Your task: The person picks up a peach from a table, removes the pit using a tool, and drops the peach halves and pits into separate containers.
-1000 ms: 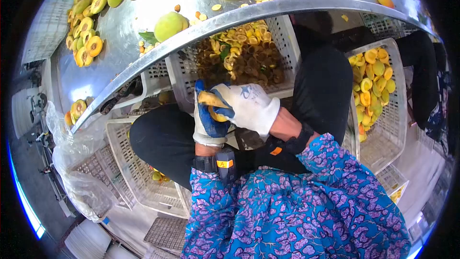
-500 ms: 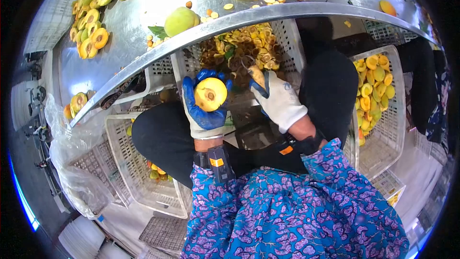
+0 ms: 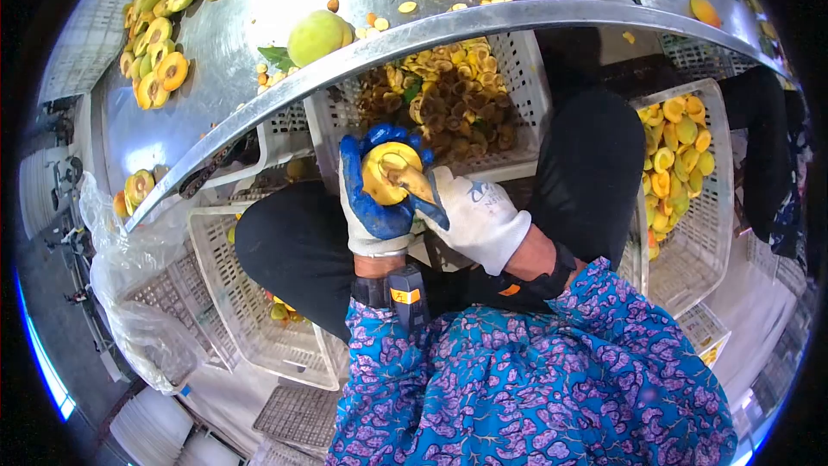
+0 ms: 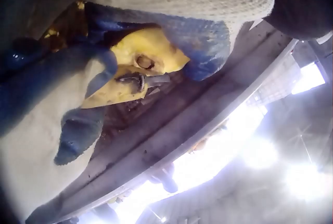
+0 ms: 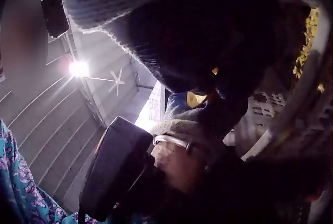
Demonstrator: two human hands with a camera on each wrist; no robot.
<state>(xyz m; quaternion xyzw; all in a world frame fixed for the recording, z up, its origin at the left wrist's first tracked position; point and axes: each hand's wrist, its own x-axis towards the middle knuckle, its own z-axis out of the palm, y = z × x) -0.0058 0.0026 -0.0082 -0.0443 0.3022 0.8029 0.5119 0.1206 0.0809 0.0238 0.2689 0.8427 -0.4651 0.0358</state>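
My gloved left hand (image 3: 366, 220) cups a yellow peach half (image 3: 376, 174), cut face up, over the lap. In my gloved right hand (image 3: 479, 216) is a coring tool with a tan handle (image 3: 416, 181), its working end at the peach's cut face. The left wrist view shows the tool's curved metal blade (image 4: 141, 81) close beside the brown hollow of the peach half (image 4: 156, 47). The right wrist view is dark; a bit of yellow flesh (image 5: 195, 99) shows past the glove.
Ahead, a crate (image 3: 528, 95) holds brown and yellow scraps below the rim of a metal table (image 3: 211, 56). A green-yellow peach (image 3: 316, 38), halves and kernels lie on the table. At right stands a crate (image 3: 721, 198) of peach halves; another crate (image 3: 237, 293) sits at left.
The hands were together, then parted with the peach half's cut face showing. Now the right hand has come back left, bringing the coring tool onto the peach half.
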